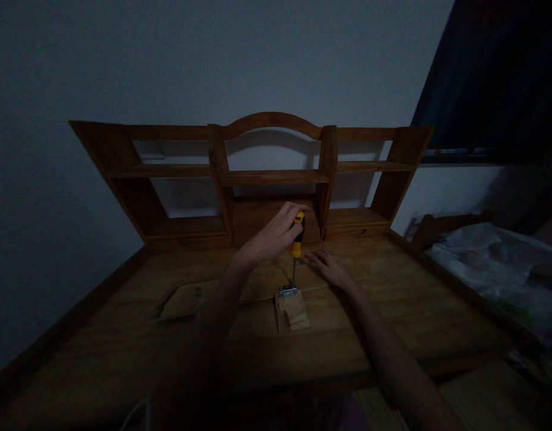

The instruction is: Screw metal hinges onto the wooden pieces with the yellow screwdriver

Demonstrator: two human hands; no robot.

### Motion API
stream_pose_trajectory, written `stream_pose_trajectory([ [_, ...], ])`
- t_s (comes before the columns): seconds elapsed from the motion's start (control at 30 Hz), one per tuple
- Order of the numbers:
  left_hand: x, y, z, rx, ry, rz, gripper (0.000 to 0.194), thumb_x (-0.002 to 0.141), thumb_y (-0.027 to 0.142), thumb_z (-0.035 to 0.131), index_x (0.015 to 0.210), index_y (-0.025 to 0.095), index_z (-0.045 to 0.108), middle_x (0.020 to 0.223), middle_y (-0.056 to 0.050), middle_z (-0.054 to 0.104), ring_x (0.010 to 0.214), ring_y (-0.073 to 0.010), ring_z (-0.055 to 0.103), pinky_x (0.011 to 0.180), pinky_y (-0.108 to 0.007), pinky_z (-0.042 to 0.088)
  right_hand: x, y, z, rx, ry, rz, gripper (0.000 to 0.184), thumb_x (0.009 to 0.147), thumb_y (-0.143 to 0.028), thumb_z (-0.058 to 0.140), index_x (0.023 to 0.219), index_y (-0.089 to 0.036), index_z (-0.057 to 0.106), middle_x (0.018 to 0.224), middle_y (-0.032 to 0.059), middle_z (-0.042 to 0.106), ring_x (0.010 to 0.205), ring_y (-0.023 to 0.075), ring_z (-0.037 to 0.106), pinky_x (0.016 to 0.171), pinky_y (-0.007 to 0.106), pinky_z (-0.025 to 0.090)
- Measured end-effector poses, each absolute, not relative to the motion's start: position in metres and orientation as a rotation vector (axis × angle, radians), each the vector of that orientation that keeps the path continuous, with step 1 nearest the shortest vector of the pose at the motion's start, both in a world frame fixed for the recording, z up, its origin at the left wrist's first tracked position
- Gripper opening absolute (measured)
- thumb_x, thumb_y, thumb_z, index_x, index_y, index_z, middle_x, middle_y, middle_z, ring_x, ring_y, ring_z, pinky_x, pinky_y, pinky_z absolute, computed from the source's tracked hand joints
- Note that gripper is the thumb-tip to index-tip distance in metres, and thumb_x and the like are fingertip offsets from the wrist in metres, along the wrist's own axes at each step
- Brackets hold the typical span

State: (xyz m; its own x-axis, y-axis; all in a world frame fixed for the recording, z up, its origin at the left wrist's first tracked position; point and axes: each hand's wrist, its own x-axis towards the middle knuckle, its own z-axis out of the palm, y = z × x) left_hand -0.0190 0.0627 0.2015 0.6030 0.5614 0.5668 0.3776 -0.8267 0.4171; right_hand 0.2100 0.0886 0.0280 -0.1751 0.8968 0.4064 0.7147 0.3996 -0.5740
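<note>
My left hand [280,230] is wrapped round the yellow and black handle of a screwdriver [296,248], which stands nearly upright. Its metal shaft runs down to a small silver hinge [287,291], though the exact spot where the tip meets it is too small to tell. The hinge lies along the far edge of a small wooden block [294,312] on the desk. To the right of the shaft, my right hand [330,267] lies low over the desktop with its fingers stretched toward the screwdriver. Nothing shows in those fingers.
The wooden desk [348,311] has a raised shelf unit [276,177] along its back, against the wall. Left of my left forearm lies a flat wooden piece [184,299]. Beyond the right edge are plastic bags [491,257]. The room is dim.
</note>
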Motion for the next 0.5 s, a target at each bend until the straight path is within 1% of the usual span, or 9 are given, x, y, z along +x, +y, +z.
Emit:
stream_pose_trajectory([
  [0.07, -0.023, 0.067, 0.204, 2.54, 0.69, 0.994, 0.037, 0.099, 0.025, 0.038, 0.134, 0.025, 0.051, 0.133, -0.006, 0.053, 0.127, -0.02, 0.049, 0.112, -0.036, 0.036, 0.21, 0.089, 0.028, -1.379, -1.951, 0.325, 0.049, 0.099, -0.055, 0.04, 0.107, -0.02, 0.073, 0.106, 0.0099, 0.072, 0.095, 0.0237, 0.067, 0.087, 0.034, 0.047],
  [0.17, -0.025, 0.071, 0.203, 2.573, 0.666, 1.001, 0.035, 0.097, 0.033, 0.049, 0.131, 0.025, 0.055, 0.124, -0.006, 0.057, 0.116, -0.02, 0.055, 0.104, -0.035, 0.042, 0.21, 0.089, 0.029, -1.381, -1.959, 0.325, 0.048, 0.099, -0.054, 0.04, 0.107, -0.02, 0.073, 0.105, 0.0101, 0.072, 0.095, 0.0236, 0.067, 0.088, 0.034, 0.046],
  [0.27, -0.02, 0.069, 0.2, 2.659, 0.778, 1.104, 0.034, 0.094, 0.04, 0.056, 0.124, 0.025, 0.06, 0.119, -0.007, 0.055, 0.113, -0.0209, 0.055, 0.104, -0.037, 0.042, 0.21, 0.088, 0.031, -1.383, -1.97, 0.326, 0.047, 0.099, -0.054, 0.042, 0.107, -0.021, 0.073, 0.106, 0.0099, 0.072, 0.096, 0.0238, 0.067, 0.088, 0.034, 0.046],
  [0.33, -0.017, 0.066, 0.198, 2.692, 0.844, 1.13, 0.032, 0.096, 0.037, 0.051, 0.124, 0.025, 0.06, 0.122, -0.007, 0.054, 0.118, -0.0222, 0.052, 0.108, -0.039, 0.039, 0.21, 0.087, 0.032, -1.384, -1.973, 0.328, 0.047, 0.099, -0.054, 0.041, 0.108, -0.021, 0.074, 0.105, 0.0097, 0.073, 0.097, 0.024, 0.067, 0.087, 0.033, 0.046],
  [0.4, -0.016, 0.062, 0.199, 2.689, 0.821, 1.074, 0.033, 0.099, 0.028, 0.042, 0.129, 0.025, 0.055, 0.126, -0.007, 0.054, 0.124, -0.0218, 0.048, 0.113, -0.04, 0.034, 0.211, 0.087, 0.032, -1.386, -1.97, 0.33, 0.048, 0.099, -0.054, 0.04, 0.109, -0.021, 0.073, 0.105, 0.0097, 0.073, 0.096, 0.0238, 0.067, 0.087, 0.033, 0.047],
  [0.47, -0.018, 0.06, 0.202, 2.638, 0.741, 1.013, 0.038, 0.099, 0.021, 0.035, 0.133, 0.025, 0.05, 0.131, -0.006, 0.054, 0.127, -0.0201, 0.048, 0.113, -0.038, 0.034, 0.21, 0.088, 0.03, -1.386, -1.961, 0.326, 0.049, 0.1, -0.054, 0.039, 0.108, -0.02, 0.073, 0.105, 0.01, 0.073, 0.096, 0.0237, 0.067, 0.087, 0.034, 0.047],
  [0.5, -0.019, 0.06, 0.204, 2.605, 0.706, 0.994, 0.038, 0.099, 0.02, 0.034, 0.134, 0.025, 0.048, 0.133, -0.006, 0.054, 0.126, -0.0196, 0.049, 0.111, -0.037, 0.036, 0.21, 0.089, 0.029, -1.386, -1.958, 0.324, 0.05, 0.1, -0.055, 0.039, 0.107, -0.02, 0.073, 0.105, 0.0101, 0.073, 0.096, 0.0238, 0.067, 0.088, 0.034, 0.047],
])
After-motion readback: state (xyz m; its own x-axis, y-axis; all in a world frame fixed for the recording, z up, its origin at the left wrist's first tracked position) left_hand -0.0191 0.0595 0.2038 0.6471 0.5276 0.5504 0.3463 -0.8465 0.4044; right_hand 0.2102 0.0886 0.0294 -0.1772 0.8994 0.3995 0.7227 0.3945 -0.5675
